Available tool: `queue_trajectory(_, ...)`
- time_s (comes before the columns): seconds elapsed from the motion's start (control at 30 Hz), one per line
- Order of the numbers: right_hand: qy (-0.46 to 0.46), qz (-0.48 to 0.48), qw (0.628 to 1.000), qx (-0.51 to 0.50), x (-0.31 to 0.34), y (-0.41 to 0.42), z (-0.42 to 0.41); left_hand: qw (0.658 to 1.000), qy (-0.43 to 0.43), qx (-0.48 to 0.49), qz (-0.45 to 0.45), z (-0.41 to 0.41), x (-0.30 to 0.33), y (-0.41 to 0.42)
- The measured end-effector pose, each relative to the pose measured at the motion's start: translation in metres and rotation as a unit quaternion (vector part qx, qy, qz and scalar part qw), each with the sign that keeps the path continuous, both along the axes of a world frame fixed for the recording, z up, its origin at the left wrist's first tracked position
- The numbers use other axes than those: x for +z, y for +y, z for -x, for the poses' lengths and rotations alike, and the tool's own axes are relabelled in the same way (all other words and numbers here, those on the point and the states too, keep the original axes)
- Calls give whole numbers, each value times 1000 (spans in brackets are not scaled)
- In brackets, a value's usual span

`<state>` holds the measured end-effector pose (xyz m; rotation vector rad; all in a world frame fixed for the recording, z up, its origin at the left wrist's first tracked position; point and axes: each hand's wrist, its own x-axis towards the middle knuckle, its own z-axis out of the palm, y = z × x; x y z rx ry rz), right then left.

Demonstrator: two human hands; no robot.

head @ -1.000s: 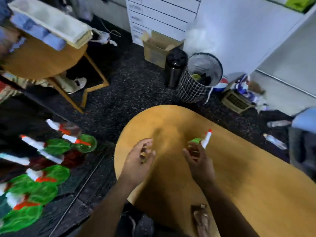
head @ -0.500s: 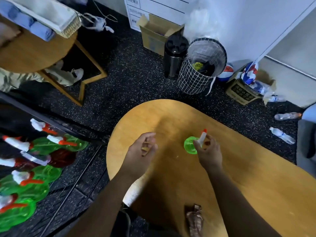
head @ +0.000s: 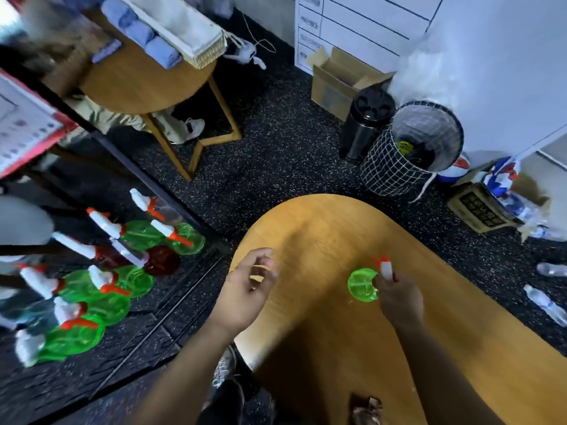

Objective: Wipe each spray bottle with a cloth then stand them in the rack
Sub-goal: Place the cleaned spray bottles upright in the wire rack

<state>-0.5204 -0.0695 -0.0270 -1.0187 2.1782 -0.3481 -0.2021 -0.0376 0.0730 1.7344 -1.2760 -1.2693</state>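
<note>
Movement since a second ago is plain: the green spray bottle, then held up in the right hand, now stands on the wooden tabletop, seen from above as a green disc with its white and red trigger head upward. The right hand's grip is closed around that trigger head, fingers wrapped on it. The left hand hovers just left of the bottle over the tabletop edge, its grip apart with fingers loosely curled and nothing in it, much as it was a second ago. The view has also swung, so the floor to the left shows more. Down there a group of other spray bottles, mostly green with one dark red among them, all with white and red heads, stand close together on a dark shelf or rack surface; its exact form is hard to tell through blur. Beyond the tabletop a wire mesh bin lined with a bag holds dark rubbish and a yellowish scrap. Beside it stands a black lidded can, and behind that an open cardboard box, its contents hidden. A brown crumpled cloth lies at the near tabletop edge.
</note>
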Motion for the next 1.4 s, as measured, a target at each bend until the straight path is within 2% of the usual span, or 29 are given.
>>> queue_trajectory(0.17, -19, 22, 996, 83, 41, 5, -60, 999, 20, 37, 15, -46, 9, 26)
queue_trajectory(0.33, -77, 33, 978, 193, 93, 14, -145, 993, 49, 105, 28, -114, 17, 69)
queue_trajectory(0.63, -156, 13, 955, 253, 155, 49, -300, 973, 71, 210, 67, -236, 25, 135)
queue_trajectory(0.9, -239, -21, 932, 270, 148, 89, -392, 963, 72, 249, 79, -317, 19, 175)
queue_trajectory(1.17, -255, -61, 919, 295, 130, 120, -449, 953, 63, 284, 80, -350, 7, 203)
queue_trajectory(1.4, -254, -65, 909, 324, 116, 110, -473, 943, 61, 319, 64, -356, -4, 211)
